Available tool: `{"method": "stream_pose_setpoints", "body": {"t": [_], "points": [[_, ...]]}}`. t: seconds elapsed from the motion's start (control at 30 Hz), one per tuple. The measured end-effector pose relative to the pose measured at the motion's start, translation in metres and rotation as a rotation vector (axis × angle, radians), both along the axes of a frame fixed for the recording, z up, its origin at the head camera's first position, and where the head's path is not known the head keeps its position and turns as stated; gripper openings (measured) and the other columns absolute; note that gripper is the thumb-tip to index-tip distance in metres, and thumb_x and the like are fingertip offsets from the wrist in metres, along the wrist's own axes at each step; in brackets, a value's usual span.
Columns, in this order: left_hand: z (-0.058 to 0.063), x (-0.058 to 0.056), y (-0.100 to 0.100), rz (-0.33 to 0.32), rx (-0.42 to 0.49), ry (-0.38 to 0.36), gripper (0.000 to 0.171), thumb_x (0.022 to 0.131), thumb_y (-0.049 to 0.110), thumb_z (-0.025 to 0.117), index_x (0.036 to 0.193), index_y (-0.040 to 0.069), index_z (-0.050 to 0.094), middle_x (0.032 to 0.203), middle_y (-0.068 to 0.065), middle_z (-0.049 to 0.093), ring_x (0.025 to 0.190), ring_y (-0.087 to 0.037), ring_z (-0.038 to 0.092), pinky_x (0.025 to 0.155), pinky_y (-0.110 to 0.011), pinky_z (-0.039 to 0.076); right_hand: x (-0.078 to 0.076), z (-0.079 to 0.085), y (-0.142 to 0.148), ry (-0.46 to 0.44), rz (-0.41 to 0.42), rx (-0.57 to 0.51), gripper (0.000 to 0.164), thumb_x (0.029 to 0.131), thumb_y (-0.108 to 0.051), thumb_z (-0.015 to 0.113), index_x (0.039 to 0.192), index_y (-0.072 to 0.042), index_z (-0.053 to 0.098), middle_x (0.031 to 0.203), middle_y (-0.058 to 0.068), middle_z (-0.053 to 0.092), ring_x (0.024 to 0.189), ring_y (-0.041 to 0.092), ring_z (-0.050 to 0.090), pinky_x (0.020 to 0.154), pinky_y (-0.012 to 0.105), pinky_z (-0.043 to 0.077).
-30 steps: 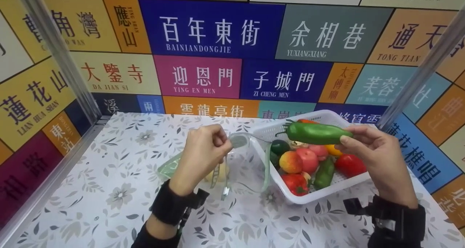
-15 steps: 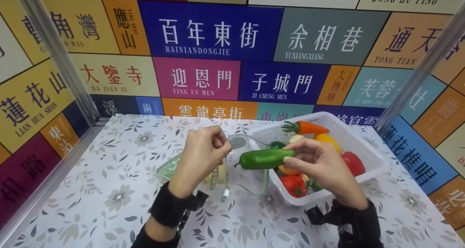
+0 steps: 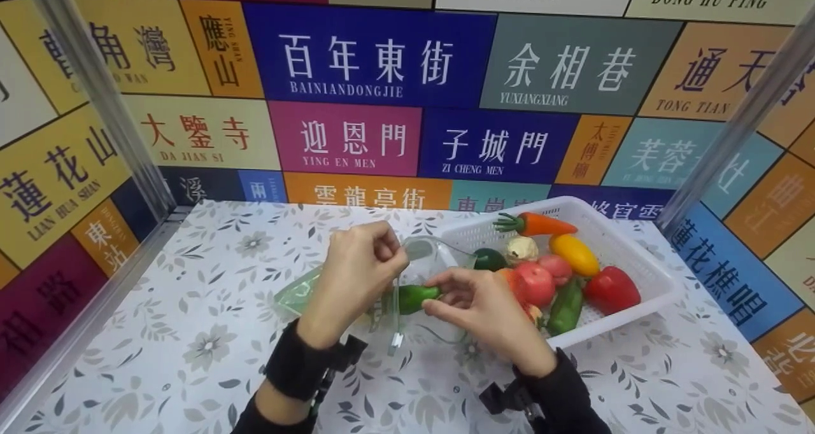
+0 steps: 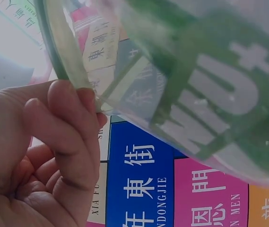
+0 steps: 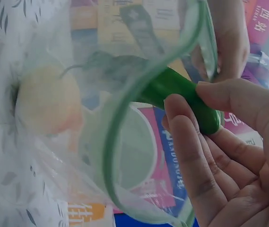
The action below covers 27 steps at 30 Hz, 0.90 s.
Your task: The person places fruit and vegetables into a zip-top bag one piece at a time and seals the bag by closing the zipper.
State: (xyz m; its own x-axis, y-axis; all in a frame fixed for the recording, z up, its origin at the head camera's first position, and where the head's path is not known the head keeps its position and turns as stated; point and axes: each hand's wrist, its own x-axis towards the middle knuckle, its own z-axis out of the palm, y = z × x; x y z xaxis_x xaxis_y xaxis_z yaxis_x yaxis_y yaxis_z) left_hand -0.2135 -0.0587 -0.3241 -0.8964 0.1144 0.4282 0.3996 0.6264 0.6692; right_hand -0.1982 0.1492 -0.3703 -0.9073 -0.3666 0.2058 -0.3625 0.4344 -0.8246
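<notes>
My left hand [image 3: 356, 275] pinches the green-edged rim of a clear zip bag [image 4: 210, 90], whose mouth stands open. A green pepper [image 5: 172, 90] is gripped by its blunt end between the thumb and fingers of my right hand [image 3: 490, 310]. Its stem end reaches through the mouth into the bag, seen hazily through the plastic in the right wrist view. Inside the bag, a yellowish peach-like fruit [image 5: 49, 101] lies at the bottom. In the head view the left hand covers part of the bag and the pepper's far end.
A white plastic basket [image 3: 659, 281] stands right of the bag. It holds a carrot [image 3: 541, 223], a yellow oval fruit [image 3: 573, 254], a red bell pepper [image 3: 612, 291], another green pepper [image 3: 565, 307] and several other fruits and vegetables. Printed panels rise behind the patterned tabletop [image 3: 210, 345].
My right hand has carried the green pepper left and down from over the basket into the bag's mouth. The left hand stays in place on the rim.
</notes>
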Motion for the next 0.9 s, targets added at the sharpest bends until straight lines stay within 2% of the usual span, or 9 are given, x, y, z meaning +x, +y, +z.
{"method": "stream_pose_setpoints", "body": {"t": [0.2,0.3,0.37,0.47,0.57,0.67,0.73,0.83,0.9], "points": [[0.001,0.001,0.0,-0.013,0.01,-0.008,0.011,0.083,0.01,0.069,0.073,0.015,0.067,0.064,0.005,0.064,0.052,-0.007,0.056,0.051,-0.023,0.05,0.002,-0.015,-0.022,0.078,0.047,0.026,0.032,0.089,-0.025,0.076,0.12,-0.015,0.072,0.108,0.003,0.077,0.087,0.007,0.075,0.077,0.02,0.059],[0.0,0.0,-0.001,-0.023,0.026,-0.013,0.011,0.084,0.01,0.068,0.074,0.014,0.066,0.063,0.004,0.064,0.048,-0.006,0.057,0.047,-0.023,0.05,0.003,-0.019,-0.026,0.099,0.065,0.039,0.035,0.091,-0.026,0.074,0.124,-0.016,0.071,0.117,0.002,0.075,0.095,0.006,0.074,0.081,0.019,0.058],[0.0,0.0,-0.002,-0.027,0.035,-0.017,0.011,0.084,0.009,0.068,0.074,0.013,0.066,0.063,0.004,0.064,0.046,-0.006,0.057,0.046,-0.023,0.05,0.002,-0.017,-0.024,0.089,0.065,0.046,0.033,0.091,-0.029,0.074,0.122,-0.018,0.072,0.116,0.0,0.075,0.095,0.005,0.074,0.081,0.02,0.058],[0.0,-0.001,-0.004,-0.027,0.046,-0.022,0.011,0.085,0.008,0.067,0.075,0.013,0.065,0.063,0.003,0.064,0.044,-0.005,0.058,0.044,-0.023,0.051,0.0,-0.011,-0.012,0.059,0.048,0.077,0.021,0.091,-0.029,0.074,0.11,-0.02,0.076,0.102,-0.002,0.078,0.086,0.006,0.074,0.076,0.021,0.06],[0.001,-0.001,-0.006,-0.019,0.052,-0.019,0.011,0.085,0.007,0.067,0.075,0.013,0.065,0.064,0.003,0.065,0.044,-0.005,0.059,0.045,-0.023,0.051,-0.003,-0.005,0.006,0.066,-0.036,0.177,0.01,0.089,-0.032,0.076,0.088,-0.022,0.075,0.079,-0.005,0.074,0.067,0.006,0.068,0.063,0.022,0.057],[0.002,-0.001,-0.008,-0.01,0.065,-0.028,0.01,0.085,0.007,0.067,0.075,0.012,0.066,0.065,0.002,0.066,0.046,-0.006,0.06,0.046,-0.022,0.052,-0.006,-0.002,0.022,0.093,-0.144,0.311,0.025,0.087,-0.038,0.077,0.07,-0.022,0.067,0.06,-0.007,0.06,0.053,0.007,0.055,0.054,0.021,0.048],[0.003,-0.001,-0.009,-0.008,0.076,-0.031,0.01,0.084,0.007,0.066,0.076,0.012,0.067,0.065,0.002,0.066,0.047,-0.007,0.061,0.046,-0.022,0.053,-0.006,-0.001,0.029,0.092,-0.195,0.392,0.034,0.085,-0.043,0.077,0.064,-0.021,0.062,0.055,-0.009,0.05,0.05,0.007,0.048,0.052,0.021,0.042],[0.004,-0.002,-0.012,-0.005,0.09,-0.042,0.009,0.084,0.008,0.066,0.077,0.012,0.066,0.065,0.002,0.066,0.047,-0.008,0.062,0.047,-0.023,0.053,-0.005,-0.002,0.032,0.07,-0.194,0.47,0.039,0.085,-0.046,0.076,0.06,-0.02,0.063,0.05,-0.009,0.045,0.047,0.008,0.046,0.051,0.021,0.038],[0.005,-0.003,-0.015,0.006,0.089,-0.033,0.009,0.084,0.008,0.066,0.077,0.013,0.066,0.065,0.003,0.066,0.048,-0.008,0.061,0.048,-0.024,0.053,-0.005,-0.002,0.03,0.065,-0.14,0.489,0.038,0.088,-0.043,0.075,0.06,-0.02,0.064,0.05,-0.01,0.048,0.046,0.007,0.048,0.05,0.021,0.04]]}}
